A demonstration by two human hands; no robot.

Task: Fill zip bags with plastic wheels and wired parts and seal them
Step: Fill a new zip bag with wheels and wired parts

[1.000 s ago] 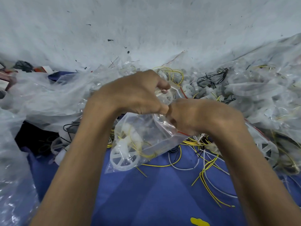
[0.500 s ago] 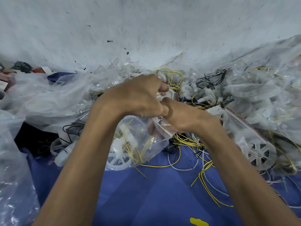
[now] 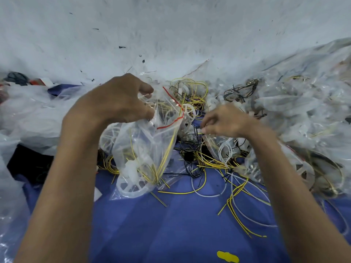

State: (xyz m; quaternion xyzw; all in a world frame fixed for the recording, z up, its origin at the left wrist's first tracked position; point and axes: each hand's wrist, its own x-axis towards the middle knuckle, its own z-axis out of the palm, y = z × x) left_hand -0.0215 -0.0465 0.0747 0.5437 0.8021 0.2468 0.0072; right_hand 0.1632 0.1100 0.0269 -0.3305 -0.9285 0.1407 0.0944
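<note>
My left hand (image 3: 114, 103) grips the top edge of the zip bag (image 3: 144, 141), thumb and fingers curled round the plastic beside its red seal strip (image 3: 171, 111), so the bag hangs from that hand with its bottom corner touching the blue cloth (image 3: 171, 228). Inside I see a white plastic wheel (image 3: 131, 185) at the bottom and yellow wires (image 3: 166, 154) running up toward the mouth. Half a second ago both my hands were pressed together at the mouth; now my right hand (image 3: 226, 120) has come away to the right and the mouth gapes, the strip bent and unjoined. That hand's fingers are curled over the loose wires (image 3: 209, 166) and a clear bag beneath it, but I cannot tell whether they pinch anything. The pile of filled bags (image 3: 303, 111) at right is a blur of clear plastic, and my left fingertips are hidden behind the bag's folds.
</note>
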